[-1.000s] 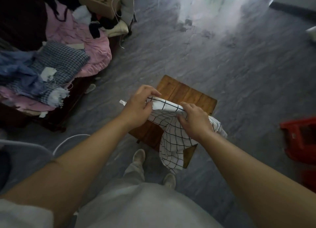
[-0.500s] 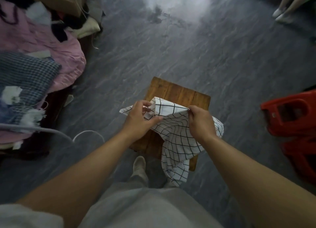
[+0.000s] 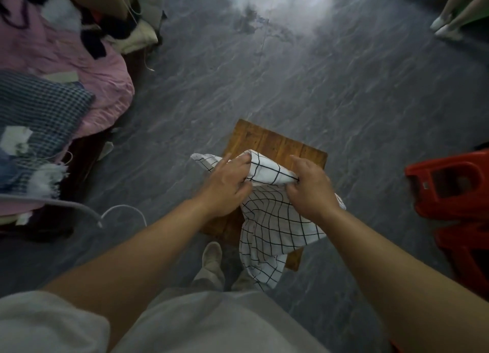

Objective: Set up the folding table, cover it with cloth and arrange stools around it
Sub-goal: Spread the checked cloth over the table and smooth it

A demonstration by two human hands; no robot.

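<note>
Cloth [image 3: 270, 220], where? (A)
Held up over the wooden table [image 3: 277, 143], white with a black grid. Upper part bunched between both hands, the rest hanging down past the table's near edge toward the floor [image 3: 317, 88]. (B)

Left hand [image 3: 227, 183]? (A)
Knuckles up, forearm bare and reaching forward. Fingers [image 3: 238, 164] curled round a bunched fold; one cloth corner sticks out to its left. (B)

Right hand [image 3: 309, 191]? (A)
Also knuckles up, close beside the left. Thumb and fingers [image 3: 292, 191] pinch the folded edge, which runs taut between the two hands. (B)

What can't be made out? (A)
Fingertips of both hands are buried in the fabric. Cannot tell whether the cloth touches the tabletop. Table legs are hidden under the top; the near right corner is covered by the hanging cloth. One shoe [image 3: 211, 254] shows, the other is mostly behind the cloth. Red stools [image 3: 449, 186] at the right are cut by the frame edge. Another person's legs [image 3: 455, 11] are cropped at the top right. (B)
</note>
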